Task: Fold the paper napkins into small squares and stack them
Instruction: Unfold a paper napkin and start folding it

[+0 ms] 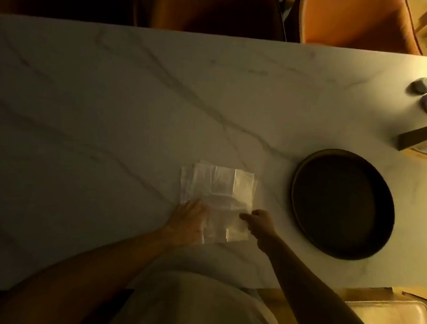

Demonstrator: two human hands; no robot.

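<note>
Dark round tray (307, 173) on marble table (111, 91), w/ orange chair (356, 20) beyond.

The setting is a dining area in a home or small eatery; which of the two cannot be told. A long marble-look table (111, 91) with grey veining takes up most of the view. Upholstered chairs stand at its far edge, one orange (356, 20) and one dark brown (213, 7). A cushioned seat (385, 323) stands at the near right corner. A dark round tray (301, 233) lies on the table, with a small grey knob-like object (422, 85) near the far right corner. Lighting is dim, warm and yellow.
</note>
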